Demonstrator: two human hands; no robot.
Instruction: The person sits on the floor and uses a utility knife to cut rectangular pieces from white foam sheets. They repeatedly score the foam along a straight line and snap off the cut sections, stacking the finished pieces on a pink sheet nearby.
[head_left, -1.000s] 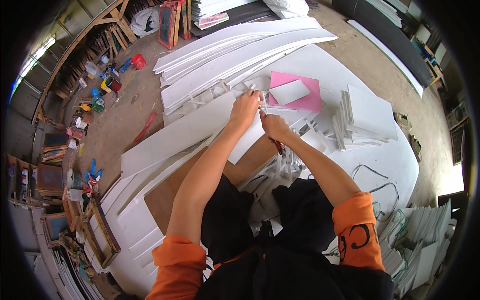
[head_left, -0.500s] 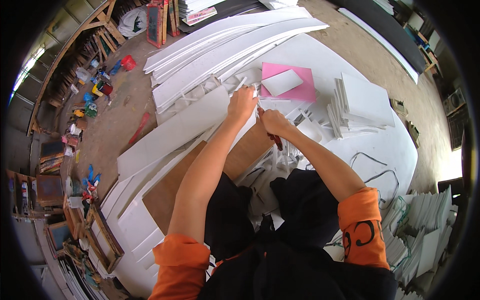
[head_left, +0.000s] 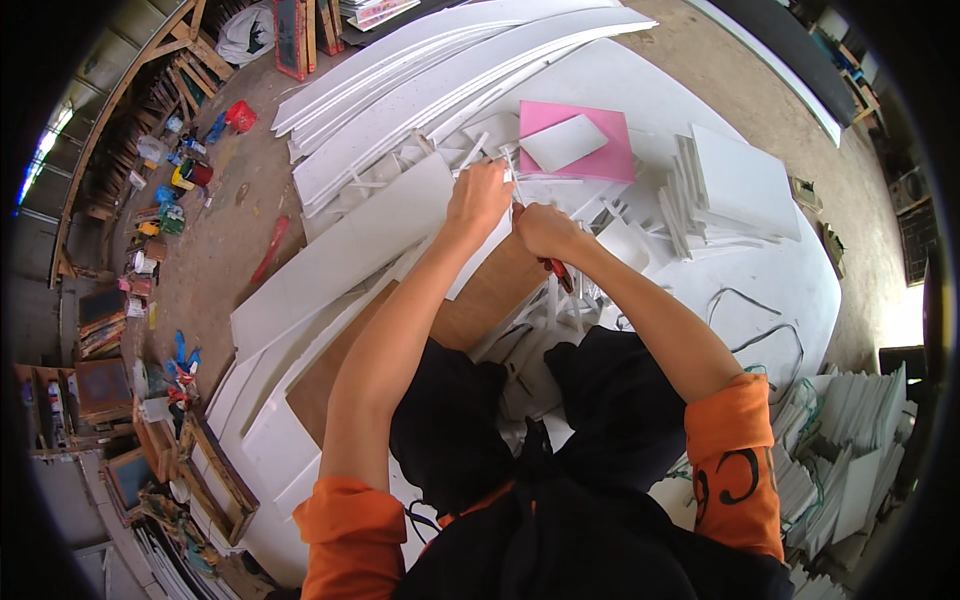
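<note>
White piece: a narrow bit of white material (head_left: 513,178) is showing between the two hands, above the middle of the cluttered surface (head_left: 720,275).
Handling: it is seeming light, fairly stiff and smooth, and probably easy to dent or snap where thin; its edges are offering the safest hold, well away from the tool's working end.
Left hand: this grip (head_left: 480,195) is closing its fingers together, apparently on the white piece.
Right hand: this grip (head_left: 548,233) is clamping around a red-handled tool (head_left: 562,273), the handle poking out below the fist.
Under the hands: a white sheet (head_left: 480,260) is lying partly over a brown board (head_left: 490,300), white scraps (head_left: 570,312) piling just beside.
Beyond: a pink sheet (head_left: 613,150) is bearing a white card (head_left: 565,143); stacked white sheets (head_left: 745,180) are leaning to the right.
Hard to make out: fingers are covering the tool's working end and most of the white piece; the left forearm is hiding part of the board.
</note>
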